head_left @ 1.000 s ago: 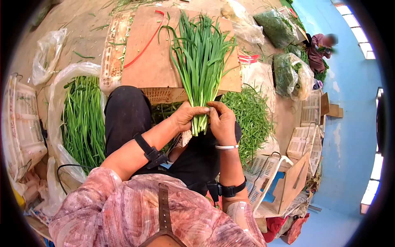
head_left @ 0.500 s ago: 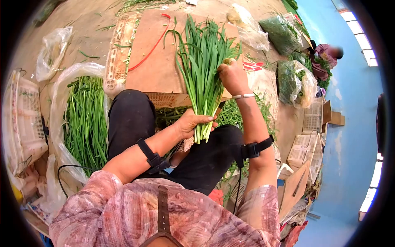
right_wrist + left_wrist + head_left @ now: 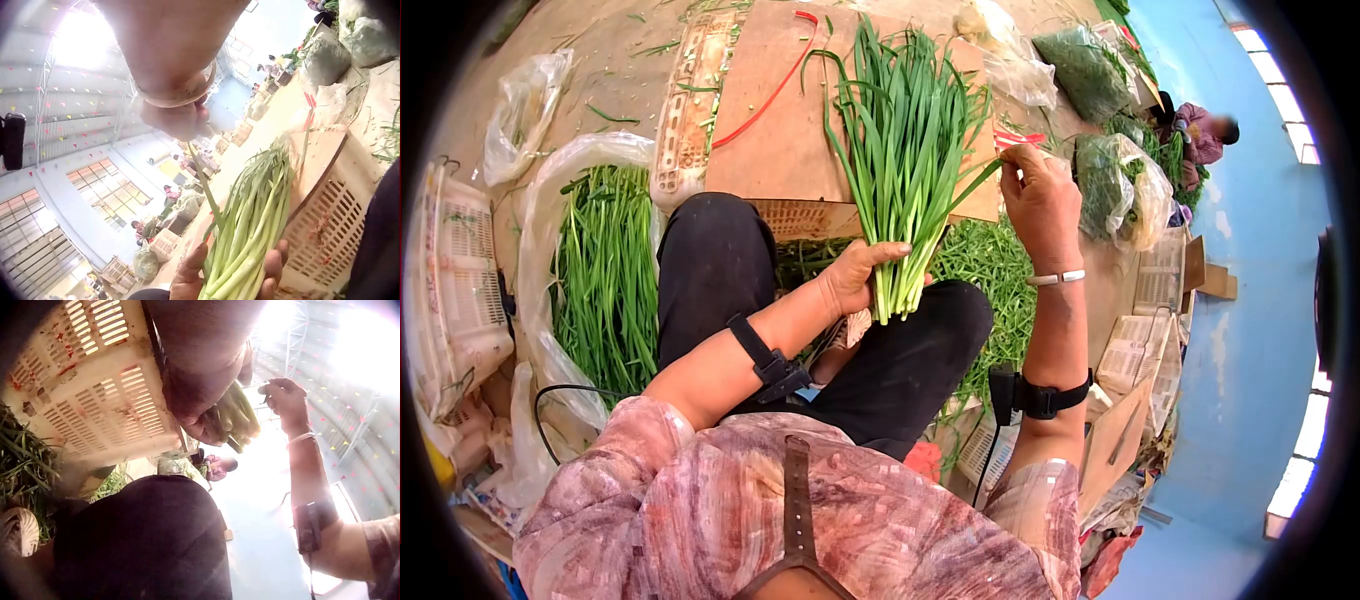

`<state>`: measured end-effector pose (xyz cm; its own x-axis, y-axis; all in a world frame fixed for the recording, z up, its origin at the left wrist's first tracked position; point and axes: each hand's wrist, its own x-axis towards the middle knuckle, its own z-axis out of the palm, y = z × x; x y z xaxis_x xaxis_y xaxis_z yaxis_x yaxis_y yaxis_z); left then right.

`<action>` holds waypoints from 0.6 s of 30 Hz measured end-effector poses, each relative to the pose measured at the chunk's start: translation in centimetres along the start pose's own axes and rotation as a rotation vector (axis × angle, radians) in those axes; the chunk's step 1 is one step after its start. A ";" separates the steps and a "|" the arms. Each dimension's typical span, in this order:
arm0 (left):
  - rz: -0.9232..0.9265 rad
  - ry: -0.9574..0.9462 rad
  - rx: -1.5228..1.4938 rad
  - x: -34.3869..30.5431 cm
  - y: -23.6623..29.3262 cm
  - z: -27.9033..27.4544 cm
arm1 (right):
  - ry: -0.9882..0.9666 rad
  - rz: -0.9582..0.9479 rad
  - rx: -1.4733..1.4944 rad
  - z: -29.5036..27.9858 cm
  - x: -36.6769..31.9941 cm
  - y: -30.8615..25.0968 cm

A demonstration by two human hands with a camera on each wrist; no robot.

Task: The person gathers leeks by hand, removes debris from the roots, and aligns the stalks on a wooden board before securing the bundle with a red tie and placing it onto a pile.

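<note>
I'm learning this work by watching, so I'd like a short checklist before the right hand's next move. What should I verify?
1. Left hand holding the bunch: ok, gripped low down, with the thumb across the front.
2. Right hand pinching a leaf: ok, its tip is between finger and thumb.
3. Leaf clear of the bunch: not ok, its lower part runs in among the other leaves.
4. Red strip out of the way: ok, it lies on the board, apart from the bunch.
5. No damaged leaves inside the bunch: cannot tell, the leaves overlap.
</note>
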<state>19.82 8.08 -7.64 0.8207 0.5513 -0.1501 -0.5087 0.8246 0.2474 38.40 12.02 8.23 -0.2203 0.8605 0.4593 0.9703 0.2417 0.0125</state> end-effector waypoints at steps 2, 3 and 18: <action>0.002 -0.004 0.030 0.1 0.0 -0.2 | -0.038 0.079 0.209 0.1 -0.3 -0.6; -0.031 -0.028 -0.057 0.2 0.0 -0.4 | -0.078 0.155 0.416 0.2 -0.4 -0.8; 0.046 0.185 -0.088 0.9 -0.8 -0.9 | -0.107 0.686 2.338 3.1 -1.7 -6.9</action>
<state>20.70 8.04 -8.79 0.7383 0.5960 -0.3157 -0.5723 0.8013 0.1744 31.76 10.25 4.57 -0.1353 0.9894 -0.0528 -0.7408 -0.1364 -0.6577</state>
